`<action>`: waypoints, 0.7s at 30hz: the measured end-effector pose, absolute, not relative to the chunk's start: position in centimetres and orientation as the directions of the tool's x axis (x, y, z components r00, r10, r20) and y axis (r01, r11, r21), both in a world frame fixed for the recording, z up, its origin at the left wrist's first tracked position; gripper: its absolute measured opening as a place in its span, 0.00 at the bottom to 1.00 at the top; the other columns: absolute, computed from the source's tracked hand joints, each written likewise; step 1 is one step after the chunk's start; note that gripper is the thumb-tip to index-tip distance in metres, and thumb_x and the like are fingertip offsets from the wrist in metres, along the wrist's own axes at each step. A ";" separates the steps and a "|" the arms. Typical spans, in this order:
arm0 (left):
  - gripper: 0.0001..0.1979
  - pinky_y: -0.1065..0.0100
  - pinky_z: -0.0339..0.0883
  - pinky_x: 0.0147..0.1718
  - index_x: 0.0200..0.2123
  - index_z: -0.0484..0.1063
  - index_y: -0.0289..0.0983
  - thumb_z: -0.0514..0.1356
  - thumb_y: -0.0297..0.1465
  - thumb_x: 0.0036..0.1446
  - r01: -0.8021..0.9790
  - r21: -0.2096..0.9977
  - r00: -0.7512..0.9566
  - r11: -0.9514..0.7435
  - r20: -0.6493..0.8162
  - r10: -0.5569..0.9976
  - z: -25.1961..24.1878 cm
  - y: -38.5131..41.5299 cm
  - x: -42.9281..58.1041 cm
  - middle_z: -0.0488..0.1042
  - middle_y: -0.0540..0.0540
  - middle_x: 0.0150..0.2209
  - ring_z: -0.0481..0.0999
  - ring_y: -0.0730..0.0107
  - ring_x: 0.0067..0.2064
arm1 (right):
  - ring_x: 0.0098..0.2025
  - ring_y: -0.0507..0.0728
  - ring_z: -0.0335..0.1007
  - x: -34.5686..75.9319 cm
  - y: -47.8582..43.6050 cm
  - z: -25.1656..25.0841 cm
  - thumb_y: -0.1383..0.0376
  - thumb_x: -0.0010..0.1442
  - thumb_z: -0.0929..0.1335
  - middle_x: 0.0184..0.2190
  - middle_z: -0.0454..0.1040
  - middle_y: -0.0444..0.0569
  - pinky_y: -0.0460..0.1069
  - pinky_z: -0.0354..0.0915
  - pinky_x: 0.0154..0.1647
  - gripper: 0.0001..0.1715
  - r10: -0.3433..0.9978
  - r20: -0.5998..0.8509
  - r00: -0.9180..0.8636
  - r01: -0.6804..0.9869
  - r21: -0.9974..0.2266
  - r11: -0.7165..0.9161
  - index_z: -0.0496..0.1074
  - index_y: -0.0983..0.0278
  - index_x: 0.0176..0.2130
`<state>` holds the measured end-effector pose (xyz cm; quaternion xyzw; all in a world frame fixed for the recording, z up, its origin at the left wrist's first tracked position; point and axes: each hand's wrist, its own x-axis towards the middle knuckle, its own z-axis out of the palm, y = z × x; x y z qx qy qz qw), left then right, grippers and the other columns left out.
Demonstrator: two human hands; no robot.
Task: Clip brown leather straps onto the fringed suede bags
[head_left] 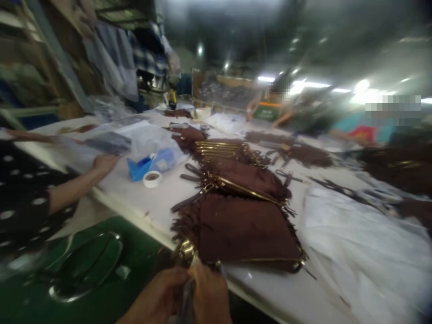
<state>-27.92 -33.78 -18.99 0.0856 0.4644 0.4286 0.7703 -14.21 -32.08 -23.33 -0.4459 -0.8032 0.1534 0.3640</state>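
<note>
At the bottom of the head view, my left hand (160,292) and my right hand (211,292) are close together at the table's near edge. Both are closed on a dark strap (185,302) that hangs between them, its details blurred. Shiny gold hardware (186,250) shows just beyond my fingertips; whether it joins the strap I cannot tell. A brown fringed bag (246,227) with a gold zip lies flat right in front of my hands. Behind it, another brown bag (248,175) overlaps its far edge, with gold trim and a short wrist strap (191,199).
A tape roll (152,179) and a blue packet (140,168) sit left of the bags. White plastic sheeting (364,252) covers the right side. On the left stands a person in a dotted sleeve (30,198). A metal stool (86,270) is on the green floor.
</note>
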 end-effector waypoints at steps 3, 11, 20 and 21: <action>0.11 0.69 0.67 0.30 0.27 0.74 0.30 0.70 0.30 0.44 -0.509 0.660 0.098 0.552 -0.593 0.799 -18.8 -34.2 -28.0 0.73 0.47 0.25 0.73 0.70 0.27 | 0.23 0.51 0.69 -14.3 -32.0 -22.3 0.75 0.62 0.59 0.22 0.72 0.42 0.45 0.55 0.25 0.13 0.792 0.503 -0.346 0.610 -0.521 0.597 0.68 0.62 0.32; 0.18 0.69 0.65 0.31 0.26 0.72 0.32 0.70 0.41 0.46 -0.427 0.728 0.101 0.536 -0.551 0.828 -18.4 -34.3 -28.1 0.72 0.47 0.25 0.71 0.71 0.26 | 0.25 0.52 0.72 -13.7 -32.2 -20.7 0.73 0.63 0.59 0.24 0.74 0.43 0.45 0.57 0.27 0.12 0.799 0.468 -0.376 0.576 -0.558 0.598 0.69 0.62 0.36; 0.18 0.66 0.64 0.31 0.31 0.76 0.29 0.72 0.37 0.41 -0.486 0.614 0.300 0.622 -0.552 0.778 -17.8 -34.3 -28.5 0.75 0.42 0.28 0.73 0.65 0.28 | 0.34 0.54 0.78 -13.7 -32.0 -20.8 0.77 0.61 0.59 0.35 0.80 0.49 0.45 0.68 0.35 0.20 0.774 0.473 -0.421 0.574 -0.522 0.631 0.72 0.64 0.46; 0.16 0.67 0.64 0.31 0.30 0.76 0.30 0.71 0.36 0.41 -0.487 0.623 0.292 0.613 -0.545 0.786 -17.9 -34.1 -28.4 0.75 0.43 0.27 0.72 0.66 0.28 | 0.36 0.55 0.79 -13.7 -31.9 -20.9 0.78 0.60 0.58 0.36 0.81 0.50 0.46 0.69 0.37 0.23 0.771 0.469 -0.432 0.580 -0.510 0.635 0.72 0.64 0.48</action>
